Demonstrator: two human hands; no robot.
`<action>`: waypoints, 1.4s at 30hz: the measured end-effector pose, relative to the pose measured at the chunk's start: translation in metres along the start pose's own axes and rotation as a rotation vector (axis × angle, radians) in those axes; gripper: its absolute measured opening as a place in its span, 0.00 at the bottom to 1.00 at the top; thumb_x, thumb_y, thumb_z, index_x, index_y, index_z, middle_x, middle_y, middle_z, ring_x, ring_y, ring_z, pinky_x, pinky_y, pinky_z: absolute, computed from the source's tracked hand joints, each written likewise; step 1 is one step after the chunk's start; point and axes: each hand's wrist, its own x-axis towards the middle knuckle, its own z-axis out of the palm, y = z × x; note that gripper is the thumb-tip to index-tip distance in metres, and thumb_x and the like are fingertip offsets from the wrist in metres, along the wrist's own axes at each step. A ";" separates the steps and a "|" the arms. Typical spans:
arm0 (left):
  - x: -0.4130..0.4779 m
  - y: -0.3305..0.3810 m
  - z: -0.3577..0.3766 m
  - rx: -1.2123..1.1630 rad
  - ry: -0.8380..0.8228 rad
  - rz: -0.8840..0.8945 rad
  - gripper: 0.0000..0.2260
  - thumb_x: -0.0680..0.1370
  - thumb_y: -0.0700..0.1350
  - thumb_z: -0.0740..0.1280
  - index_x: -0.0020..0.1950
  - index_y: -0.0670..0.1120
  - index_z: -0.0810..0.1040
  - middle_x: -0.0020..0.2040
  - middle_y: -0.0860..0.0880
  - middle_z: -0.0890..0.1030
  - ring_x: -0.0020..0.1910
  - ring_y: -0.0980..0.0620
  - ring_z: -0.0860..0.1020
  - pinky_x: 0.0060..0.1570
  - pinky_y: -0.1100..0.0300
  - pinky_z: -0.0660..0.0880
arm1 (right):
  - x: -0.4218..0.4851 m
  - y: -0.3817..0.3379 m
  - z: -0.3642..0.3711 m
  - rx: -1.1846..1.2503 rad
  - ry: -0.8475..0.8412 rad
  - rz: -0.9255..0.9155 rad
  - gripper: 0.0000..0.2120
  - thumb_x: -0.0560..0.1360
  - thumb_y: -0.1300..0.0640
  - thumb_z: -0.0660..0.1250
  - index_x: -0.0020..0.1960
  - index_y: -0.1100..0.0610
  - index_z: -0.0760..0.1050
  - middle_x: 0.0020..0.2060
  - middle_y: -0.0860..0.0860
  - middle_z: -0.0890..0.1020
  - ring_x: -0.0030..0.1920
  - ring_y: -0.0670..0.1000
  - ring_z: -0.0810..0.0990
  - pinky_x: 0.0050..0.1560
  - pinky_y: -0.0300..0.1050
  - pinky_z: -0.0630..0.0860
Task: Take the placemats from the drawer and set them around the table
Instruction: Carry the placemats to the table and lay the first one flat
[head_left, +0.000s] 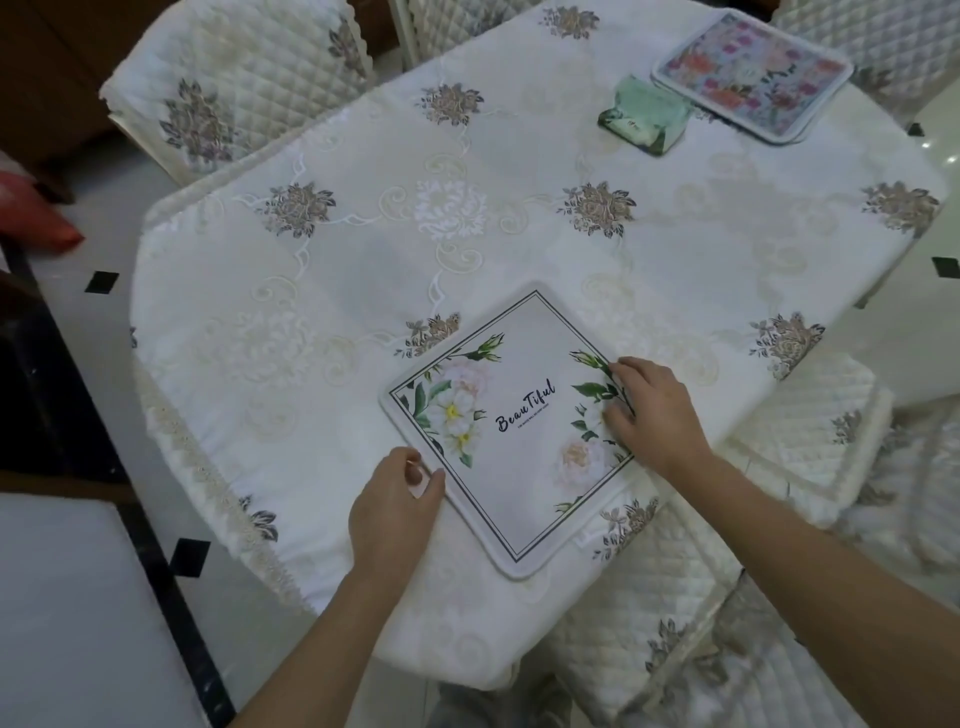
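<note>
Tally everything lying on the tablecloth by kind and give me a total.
placemats: 2 (white placemat at the near edge, pink-flowered placemat at the far side)
green tissue pack: 1
total: 3

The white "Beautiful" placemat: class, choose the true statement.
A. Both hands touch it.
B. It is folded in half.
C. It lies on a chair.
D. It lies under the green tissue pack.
A: the left hand holds the left edge of the white placemat and the right hand rests on its right side; it lies flat on the table.
</note>
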 end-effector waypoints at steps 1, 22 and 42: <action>0.006 0.000 0.000 0.016 0.025 0.034 0.11 0.77 0.56 0.68 0.56 0.53 0.75 0.47 0.59 0.77 0.44 0.57 0.78 0.41 0.58 0.74 | 0.004 -0.006 0.002 0.007 -0.007 -0.038 0.22 0.76 0.56 0.67 0.69 0.57 0.73 0.66 0.53 0.75 0.65 0.57 0.72 0.62 0.54 0.70; 0.092 -0.030 -0.010 0.257 0.040 0.504 0.22 0.80 0.56 0.59 0.66 0.44 0.80 0.69 0.46 0.77 0.68 0.46 0.74 0.64 0.50 0.73 | 0.113 -0.094 0.055 -0.128 -0.165 -0.446 0.26 0.78 0.50 0.64 0.75 0.54 0.68 0.74 0.53 0.70 0.74 0.56 0.67 0.72 0.55 0.66; 0.087 -0.025 -0.012 0.135 -0.111 0.493 0.26 0.82 0.59 0.55 0.72 0.44 0.74 0.76 0.49 0.69 0.76 0.52 0.63 0.75 0.54 0.62 | 0.118 -0.063 0.038 -0.226 -0.205 -0.282 0.29 0.81 0.48 0.59 0.79 0.55 0.57 0.78 0.53 0.61 0.77 0.56 0.59 0.75 0.55 0.59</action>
